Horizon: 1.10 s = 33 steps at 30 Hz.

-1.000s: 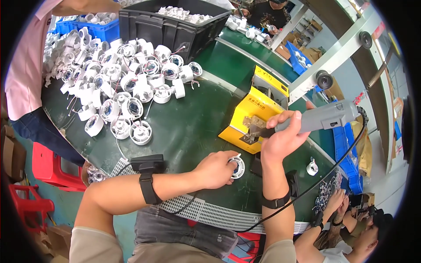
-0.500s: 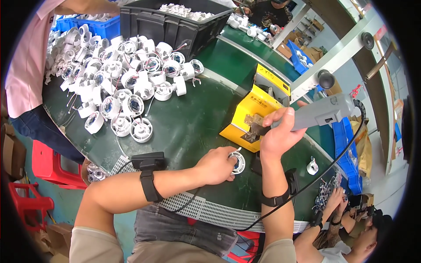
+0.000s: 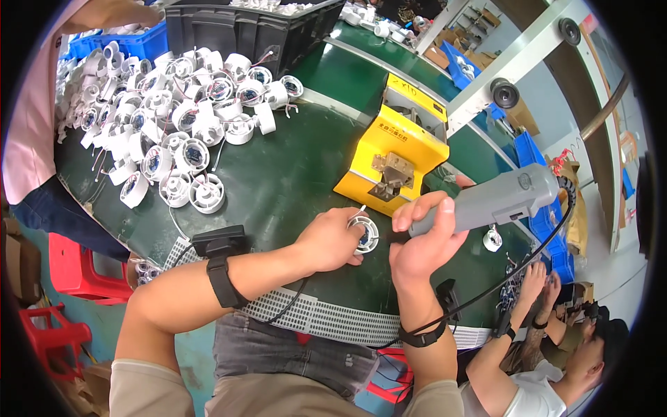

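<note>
My left hand grips a round white plastic housing with a dark inner part and a short wire on top, low over the green table. My right hand is wrapped around a grey electric screwdriver with a black cord. Its dark tip end points left, close to the housing; whether the bit touches it I cannot tell. Beyond both hands stands a yellow screw feeder with a metal block on its front.
Many white housings with wires are heaped at the far left, before a black crate. One loose white part lies to the right. Perforated white strips line the near edge. Co-workers are at left and right.
My right hand has brought the screwdriver from the yellow feeder's metal block toward me, down beside the housing. My left hand still holds the housing. The whole view has shifted slightly.
</note>
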Each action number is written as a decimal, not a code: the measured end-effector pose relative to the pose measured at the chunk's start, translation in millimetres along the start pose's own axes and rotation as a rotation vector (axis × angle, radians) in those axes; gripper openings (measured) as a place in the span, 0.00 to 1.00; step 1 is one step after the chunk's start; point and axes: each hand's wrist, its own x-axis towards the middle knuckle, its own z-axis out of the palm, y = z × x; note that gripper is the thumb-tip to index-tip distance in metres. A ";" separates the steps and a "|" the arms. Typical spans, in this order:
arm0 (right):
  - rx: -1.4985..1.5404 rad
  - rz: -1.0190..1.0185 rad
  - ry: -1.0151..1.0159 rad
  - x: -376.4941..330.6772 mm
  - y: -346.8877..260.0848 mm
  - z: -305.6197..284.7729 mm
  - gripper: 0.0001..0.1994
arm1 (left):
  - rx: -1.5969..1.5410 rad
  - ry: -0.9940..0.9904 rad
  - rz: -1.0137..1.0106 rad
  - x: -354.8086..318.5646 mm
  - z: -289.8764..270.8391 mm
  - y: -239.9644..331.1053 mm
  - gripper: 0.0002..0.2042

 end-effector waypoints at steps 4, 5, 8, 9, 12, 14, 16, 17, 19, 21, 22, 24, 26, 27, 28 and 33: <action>-0.016 0.012 -0.029 -4.5 0.8 2.6 0.19 | -0.027 0.028 0.030 -0.6 3.8 -2.7 0.15; -0.013 0.009 -0.034 -5.4 1.9 2.9 0.19 | -0.033 0.066 0.054 -0.7 4.9 -4.0 0.14; -0.004 0.017 -0.042 -7.4 4.8 2.6 0.20 | -0.028 0.075 0.067 -0.7 4.8 -5.1 0.13; 0.001 0.026 -0.046 -8.0 5.7 2.5 0.20 | -0.028 0.077 0.066 -0.9 4.4 -5.4 0.13; -0.007 0.032 -0.054 -9.3 9.6 1.7 0.21 | -0.017 0.075 0.066 -0.8 2.7 -5.1 0.13; -0.007 0.032 -0.057 -9.5 9.7 1.5 0.21 | 0.009 -0.010 0.027 -2.4 0.0 0.5 0.16; -0.005 0.032 -0.061 -9.8 9.4 1.3 0.21 | 0.013 -0.013 0.019 -3.4 -0.1 2.4 0.16; -0.013 0.019 -0.065 -9.8 8.6 1.5 0.21 | 0.019 -0.016 0.013 -3.5 -0.1 2.6 0.16; -0.021 0.008 -0.071 -9.6 7.2 2.1 0.21 | 0.019 -0.013 0.013 -3.1 -0.1 1.8 0.16; -0.006 0.016 -0.064 -9.3 7.1 2.9 0.21 | 0.020 -0.010 0.013 -3.3 -0.4 1.8 0.16; -0.007 0.016 -0.064 -9.5 7.5 2.9 0.21 | 0.021 -0.011 0.001 -4.0 0.0 3.8 0.16; -0.024 0.036 -0.053 -10.1 9.5 2.6 0.21 | 0.022 -0.013 -0.013 -4.6 0.1 6.1 0.16; -0.014 0.035 -0.073 -9.4 11.0 1.7 0.20 | 0.027 -0.007 -0.008 -5.2 -0.7 6.2 0.16; -0.004 0.031 -0.093 -8.9 11.6 1.5 0.20 | 0.027 -0.006 -0.010 -5.6 -1.1 6.8 0.16; -0.006 0.031 -0.093 -9.0 11.2 1.2 0.20 | 0.034 -0.004 -0.009 -6.6 -0.7 8.0 0.16; 0.024 -0.009 -0.203 -10.6 16.3 -2.6 0.20 | 0.073 0.008 0.002 -7.5 0.9 8.0 0.16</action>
